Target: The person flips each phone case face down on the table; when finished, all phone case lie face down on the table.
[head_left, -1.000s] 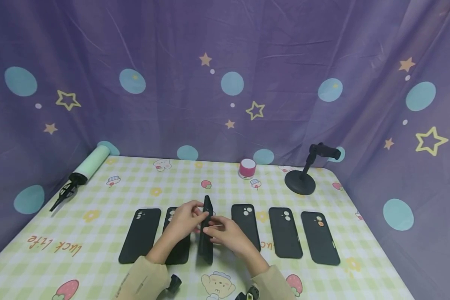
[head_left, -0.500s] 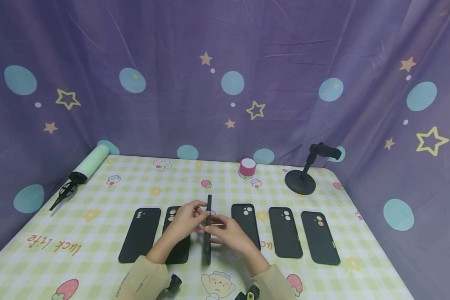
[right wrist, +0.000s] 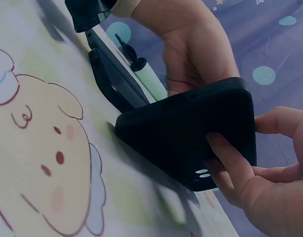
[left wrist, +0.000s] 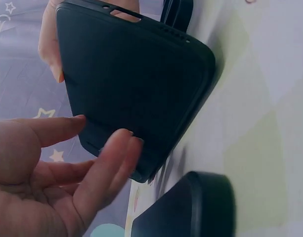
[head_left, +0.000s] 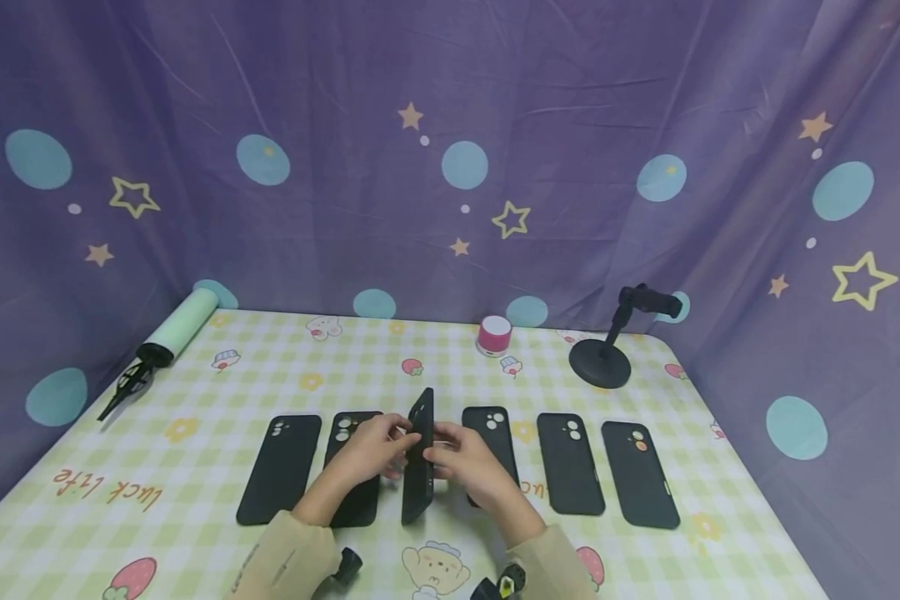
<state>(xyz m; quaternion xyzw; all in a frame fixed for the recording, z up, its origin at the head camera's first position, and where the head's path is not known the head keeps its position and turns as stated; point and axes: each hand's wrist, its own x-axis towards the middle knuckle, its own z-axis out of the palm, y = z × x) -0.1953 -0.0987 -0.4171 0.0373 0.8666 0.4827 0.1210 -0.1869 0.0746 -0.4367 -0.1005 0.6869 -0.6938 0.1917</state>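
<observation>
A black phone case (head_left: 420, 467) stands tilted on its long edge between my two hands, over the middle of the table. My left hand (head_left: 375, 450) pinches its upper edge from the left. In the left wrist view one fingertip lies at the rim of the phone case (left wrist: 136, 79), and other fingers are before its broad face. My right hand (head_left: 468, 458) holds it from the right; in the right wrist view its digits lie on the face and edge of the phone case (right wrist: 176, 123), near the camera holes. Parts of the fingers are hidden behind it.
Flat black phone cases lie in a row: far left (head_left: 279, 471), beside the left hand (head_left: 356, 504), behind the right hand (head_left: 487, 425), and two at right (head_left: 572, 462) (head_left: 640, 475). Behind stand a pink-white cylinder (head_left: 494, 336), a black stand (head_left: 600, 364) and a green tube (head_left: 183, 325).
The phone case has turned between the hands, from near edge-on half a second ago to showing its left face. Its top has shifted slightly right, and the right hand has moved slightly right.
</observation>
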